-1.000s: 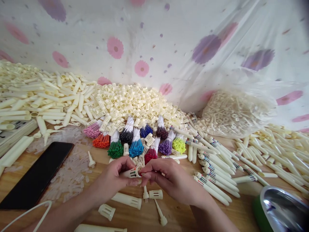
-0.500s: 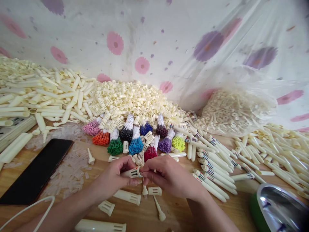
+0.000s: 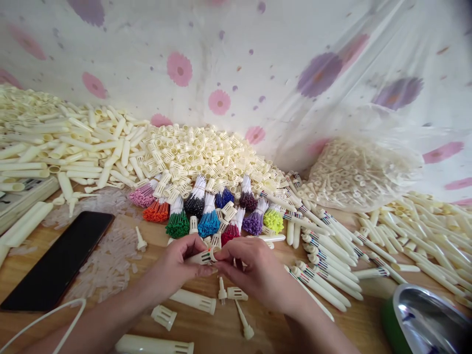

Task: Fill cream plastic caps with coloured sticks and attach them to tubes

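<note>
My left hand [image 3: 173, 268] is closed around a cream slotted pen barrel [image 3: 204, 256], held level over the wooden table [image 3: 206, 330]. My right hand [image 3: 254, 271] pinches at the barrel's right end; whatever its fingertips hold is hidden. Just beyond my hands lie bundles of coloured refills [image 3: 208, 221] in pink, orange, green, black, blue, red, purple and yellow. Loose cream parts lie below my hands: a slotted barrel [image 3: 194, 301], a short slotted cap [image 3: 237, 294] and a thin plunger [image 3: 243, 322].
A heap of slotted caps [image 3: 199, 155] and long cream tubes [image 3: 62, 147] fills the back left. Finished pens [image 3: 324, 268] lie at the right, beside a clear bag of small parts [image 3: 359, 172]. A black phone [image 3: 61, 260] and white cable [image 3: 44, 322] lie left; a shiny green-rimmed container [image 3: 424, 319] sits bottom right.
My hands stay together on the barrel, and have shifted slightly up in the picture. The fingers worked a little at its right end. Nothing else on the table moved.
</note>
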Demonstrator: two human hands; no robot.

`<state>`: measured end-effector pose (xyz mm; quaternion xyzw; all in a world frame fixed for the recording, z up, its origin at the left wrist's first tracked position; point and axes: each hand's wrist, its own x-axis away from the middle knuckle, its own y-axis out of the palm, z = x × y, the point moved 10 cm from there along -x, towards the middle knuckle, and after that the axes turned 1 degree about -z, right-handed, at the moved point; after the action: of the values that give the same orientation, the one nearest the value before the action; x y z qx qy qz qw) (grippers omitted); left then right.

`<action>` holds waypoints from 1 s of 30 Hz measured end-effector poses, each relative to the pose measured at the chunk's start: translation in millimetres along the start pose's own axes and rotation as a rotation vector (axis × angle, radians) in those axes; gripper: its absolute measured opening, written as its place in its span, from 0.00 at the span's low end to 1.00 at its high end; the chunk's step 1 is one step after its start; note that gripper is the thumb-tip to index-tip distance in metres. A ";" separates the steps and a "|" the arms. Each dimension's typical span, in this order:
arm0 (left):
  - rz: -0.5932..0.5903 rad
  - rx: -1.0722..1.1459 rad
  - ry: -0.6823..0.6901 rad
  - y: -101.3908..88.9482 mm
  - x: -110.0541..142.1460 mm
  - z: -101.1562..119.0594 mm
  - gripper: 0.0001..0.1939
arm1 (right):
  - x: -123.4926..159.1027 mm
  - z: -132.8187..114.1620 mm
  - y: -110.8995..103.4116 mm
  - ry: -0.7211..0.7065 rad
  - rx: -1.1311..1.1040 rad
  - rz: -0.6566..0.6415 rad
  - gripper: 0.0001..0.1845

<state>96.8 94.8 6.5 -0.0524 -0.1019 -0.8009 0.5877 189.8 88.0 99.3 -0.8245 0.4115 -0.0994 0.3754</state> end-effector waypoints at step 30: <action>0.077 0.014 0.224 -27.4 -2.8 27.2 0.12 | 34.3 39.6 -99.1 0.206 0.302 0.526 0.24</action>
<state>70.6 111.4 29.7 0.0376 -0.0392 -0.7780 0.6259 290.4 121.0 136.1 -0.6103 0.6271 -0.1420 0.4627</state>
